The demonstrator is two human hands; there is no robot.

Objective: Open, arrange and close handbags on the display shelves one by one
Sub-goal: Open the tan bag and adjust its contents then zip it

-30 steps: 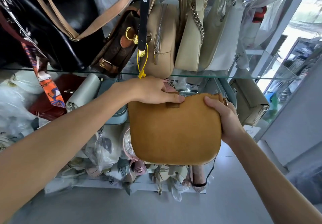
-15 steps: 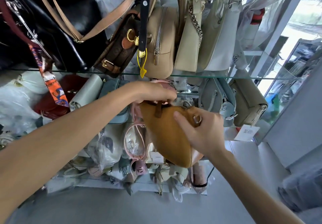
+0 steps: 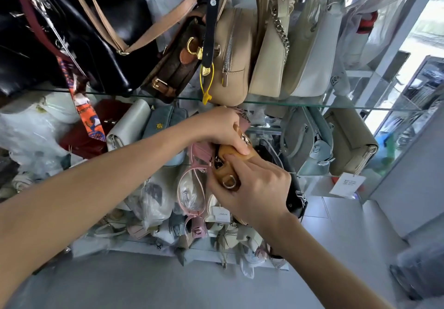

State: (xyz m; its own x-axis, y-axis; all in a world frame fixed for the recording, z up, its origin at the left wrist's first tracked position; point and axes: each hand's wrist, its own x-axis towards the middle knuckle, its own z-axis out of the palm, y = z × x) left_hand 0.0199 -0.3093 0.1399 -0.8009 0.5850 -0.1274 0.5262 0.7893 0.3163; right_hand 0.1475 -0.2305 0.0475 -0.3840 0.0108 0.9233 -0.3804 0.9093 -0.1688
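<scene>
My left hand (image 3: 219,128) curls over the tan bag's (image 3: 227,172) far end, fingers pinching it. The bag sits under the glass shelf (image 3: 288,103), narrow edge toward me — its long axis runs away from me, up toward the right. Tan suede, metal D-ring near me. My right hand (image 3: 254,188) grips its near end, fingers curled round it.

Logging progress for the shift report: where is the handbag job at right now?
Done: hard to tell; the bags on the upper glass shelf stand in a row. In hand: the tan suede handbag is edge-on among the bags of the lower shelf, left hand at its top end, right hand with a grip near its metal D-ring. Left: seating it, then presumably the other lower-shelf bags, such as the grey-blue zip bag.
</scene>
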